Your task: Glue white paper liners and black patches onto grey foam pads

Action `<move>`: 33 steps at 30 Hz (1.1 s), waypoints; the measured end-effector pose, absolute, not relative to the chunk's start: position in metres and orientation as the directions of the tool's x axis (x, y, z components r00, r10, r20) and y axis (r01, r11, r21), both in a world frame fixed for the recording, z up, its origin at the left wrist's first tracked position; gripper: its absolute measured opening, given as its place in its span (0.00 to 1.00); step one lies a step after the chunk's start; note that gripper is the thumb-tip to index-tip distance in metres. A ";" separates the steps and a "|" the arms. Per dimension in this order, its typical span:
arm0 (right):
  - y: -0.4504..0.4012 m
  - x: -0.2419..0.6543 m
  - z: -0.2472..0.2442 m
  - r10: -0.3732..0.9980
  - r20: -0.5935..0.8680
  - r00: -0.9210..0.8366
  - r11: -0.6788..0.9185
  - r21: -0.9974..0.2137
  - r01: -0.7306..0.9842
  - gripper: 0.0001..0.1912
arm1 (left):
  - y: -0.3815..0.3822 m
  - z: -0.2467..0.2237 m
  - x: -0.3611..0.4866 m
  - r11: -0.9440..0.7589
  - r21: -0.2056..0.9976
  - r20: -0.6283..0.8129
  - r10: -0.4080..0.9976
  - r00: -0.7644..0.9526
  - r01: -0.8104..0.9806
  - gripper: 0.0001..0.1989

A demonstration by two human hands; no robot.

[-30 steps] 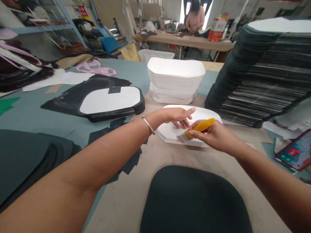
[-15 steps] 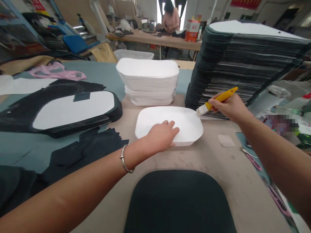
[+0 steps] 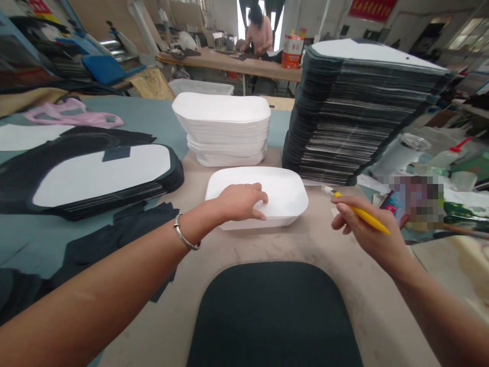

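My left hand (image 3: pixel 244 202) rests on a low stack of white rounded sheets (image 3: pixel 284 191), fingers apart and holding nothing. To its right my right hand (image 3: pixel 362 221) is closed round a yellow-handled brush (image 3: pixel 369 219), whose pale bristles point left, away from the white sheets. A dark rounded panel (image 3: pixel 273 316) lies on the brown board nearest me. Behind the low stack stands a taller white stack (image 3: pixel 229 127).
A tall pile of dark-edged sheets (image 3: pixel 355 117) stands at the back right. On the left lie a dark-edged stack (image 3: pixel 103 176) and dark fabric scraps (image 3: pixel 122 237). A person (image 3: pixel 260 33) works at a far table (image 3: pixel 225 60).
My right hand has moved right and down with the brush, off the edge of the white sheets. My left hand has lifted slightly and its fingers have spread. The view has shifted slightly right.
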State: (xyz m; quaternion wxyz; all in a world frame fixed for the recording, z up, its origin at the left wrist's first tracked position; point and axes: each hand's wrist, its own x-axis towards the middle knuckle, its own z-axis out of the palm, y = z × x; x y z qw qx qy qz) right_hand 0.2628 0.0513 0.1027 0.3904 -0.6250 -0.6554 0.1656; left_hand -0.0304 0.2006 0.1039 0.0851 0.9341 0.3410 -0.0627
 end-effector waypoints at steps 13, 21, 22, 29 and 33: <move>0.068 0.234 0.062 0.939 0.319 0.126 0.216 -0.834 0.508 0.16 | 0.204 0.101 -0.034 -0.755 0.142 -0.158 0.621 0.767 0.640 0.23; 0.060 0.240 0.051 0.943 0.287 0.170 0.183 -0.872 0.455 0.15 | 0.207 0.098 -0.032 -0.769 0.126 -0.139 0.612 0.779 0.627 0.22; 0.060 0.240 0.050 0.942 0.289 0.172 0.186 -0.875 0.447 0.15 | 0.207 0.098 -0.033 -0.766 0.130 -0.133 0.616 0.777 0.629 0.21; 0.076 0.232 0.048 0.895 0.398 0.203 0.265 -0.838 0.476 0.12 | 0.206 0.094 -0.035 -0.719 0.154 -0.107 0.670 0.735 0.678 0.21; 0.104 0.224 0.047 0.864 0.427 0.268 0.268 -0.839 0.474 0.14 | 0.205 0.097 -0.034 -0.701 0.180 -0.112 0.682 0.723 0.690 0.24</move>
